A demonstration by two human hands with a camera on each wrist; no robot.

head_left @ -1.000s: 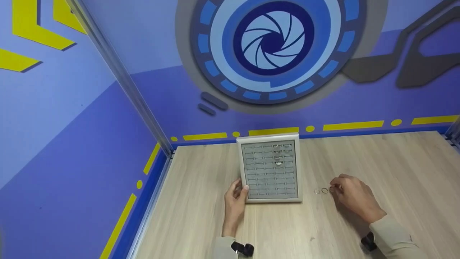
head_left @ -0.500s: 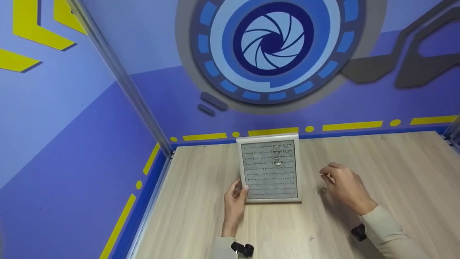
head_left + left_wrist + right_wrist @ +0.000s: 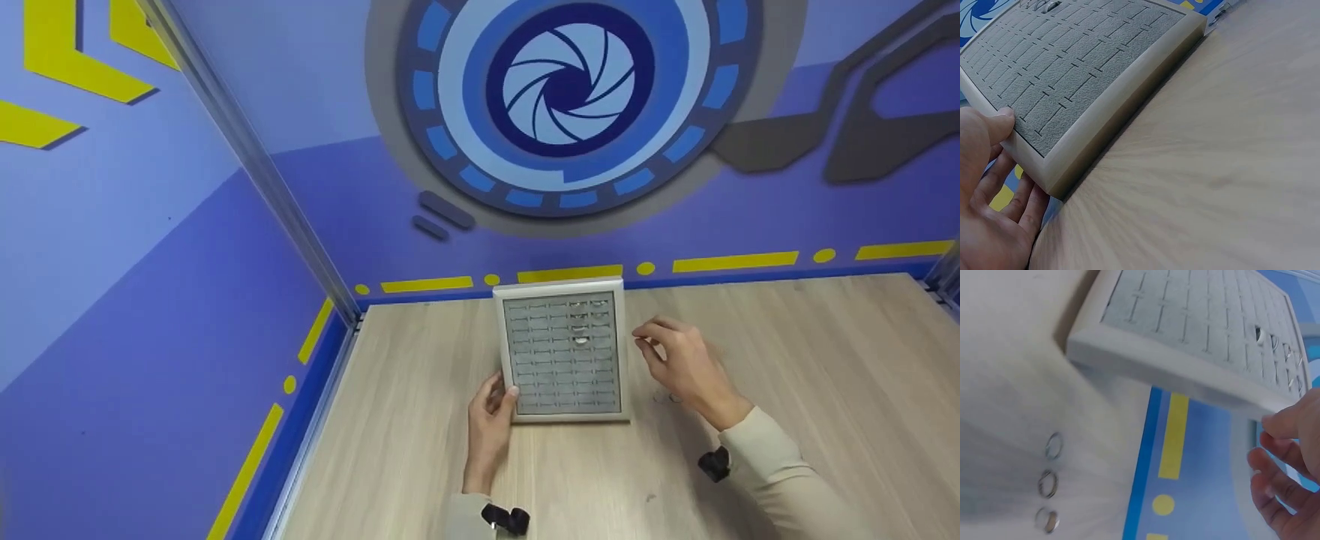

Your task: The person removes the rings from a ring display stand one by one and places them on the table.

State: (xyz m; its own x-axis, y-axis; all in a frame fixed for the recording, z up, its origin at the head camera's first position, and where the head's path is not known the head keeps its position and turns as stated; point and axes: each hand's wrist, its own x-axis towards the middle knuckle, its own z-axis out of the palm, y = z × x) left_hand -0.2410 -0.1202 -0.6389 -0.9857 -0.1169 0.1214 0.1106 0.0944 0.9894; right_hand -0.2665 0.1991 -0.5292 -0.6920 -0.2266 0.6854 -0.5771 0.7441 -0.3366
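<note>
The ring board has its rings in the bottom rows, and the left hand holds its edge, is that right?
Not quite: the rings sit in the upper rows of the ring board, as the head view shows. The left hand does hold its edge.

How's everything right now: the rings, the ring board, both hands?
Ring board: standing on the table, mostly empty.
Slotted rings: tucked near the top.
Loose rings: lying on the table.
Left hand: gripping the board's edge.
Right hand: near the board; can't tell if holding anything.

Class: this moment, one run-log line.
left hand: holds rectangular white-framed grey display | right hand: beside it | round metal rings: on wooden table
</note>
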